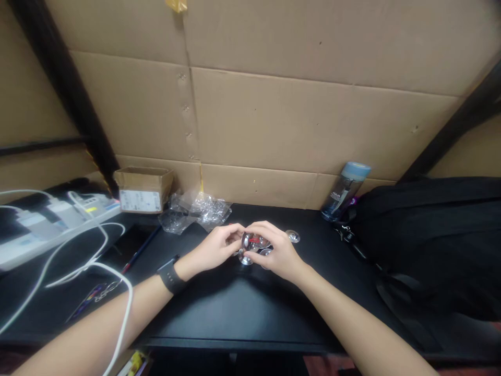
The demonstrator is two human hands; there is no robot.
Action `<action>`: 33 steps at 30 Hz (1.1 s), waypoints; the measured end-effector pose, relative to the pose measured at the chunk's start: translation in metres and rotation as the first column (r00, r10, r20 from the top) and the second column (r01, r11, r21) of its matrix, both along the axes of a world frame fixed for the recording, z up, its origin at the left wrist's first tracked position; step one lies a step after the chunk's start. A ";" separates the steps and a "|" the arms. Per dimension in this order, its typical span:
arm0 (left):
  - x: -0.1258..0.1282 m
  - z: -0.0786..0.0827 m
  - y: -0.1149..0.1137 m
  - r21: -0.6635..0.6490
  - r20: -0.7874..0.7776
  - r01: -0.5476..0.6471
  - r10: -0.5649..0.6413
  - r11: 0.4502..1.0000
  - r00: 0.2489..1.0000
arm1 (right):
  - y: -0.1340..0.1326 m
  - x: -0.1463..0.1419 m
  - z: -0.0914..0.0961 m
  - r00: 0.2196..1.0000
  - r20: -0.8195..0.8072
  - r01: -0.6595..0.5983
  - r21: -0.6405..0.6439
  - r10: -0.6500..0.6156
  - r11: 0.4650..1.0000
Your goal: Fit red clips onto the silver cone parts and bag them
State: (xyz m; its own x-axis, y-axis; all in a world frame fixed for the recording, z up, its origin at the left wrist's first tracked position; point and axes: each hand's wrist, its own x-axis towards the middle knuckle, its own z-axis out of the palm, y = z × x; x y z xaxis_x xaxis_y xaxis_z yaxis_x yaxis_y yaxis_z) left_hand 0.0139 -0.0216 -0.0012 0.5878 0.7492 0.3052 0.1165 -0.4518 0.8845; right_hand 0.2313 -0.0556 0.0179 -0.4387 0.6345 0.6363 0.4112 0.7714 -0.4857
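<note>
My left hand (219, 248) and my right hand (279, 250) meet over the middle of the black table. Between their fingertips is a small shiny domed metal disc (246, 240), tilted on edge, with a thin red piece (254, 239) beside it. The fingers of both hands are curled and closed around it. Just below lies another shiny metal disc (245, 258), and a further disc (266, 252) is partly hidden by my right hand. A single metal disc (293, 236) rests apart, behind my right hand. The fingers hide some of the pieces.
Crumpled clear plastic bags (195, 211) lie behind my left hand, beside an open cardboard box (143, 190). White cables and a power strip (58, 227) occupy the left. On the right are a water bottle (344, 190) and a black backpack (434, 245). A cardboard wall (254, 125) stands behind.
</note>
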 end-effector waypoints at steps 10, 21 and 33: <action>-0.028 0.034 0.012 0.412 -0.162 -0.157 0.241 0.898 0.957 | 0.008 0.014 0.010 0.978 -0.161 0.140 0.026 -0.134 0.990; -0.088 0.028 0.044 0.478 -0.641 0.008 0.343 0.879 0.687 | 0.049 0.110 0.022 0.840 0.374 0.456 -0.094 -0.393 0.885; -0.098 0.022 0.058 0.310 -0.750 0.025 0.228 0.950 0.620 | 0.064 0.133 0.007 0.783 0.572 0.495 -0.335 -0.244 0.802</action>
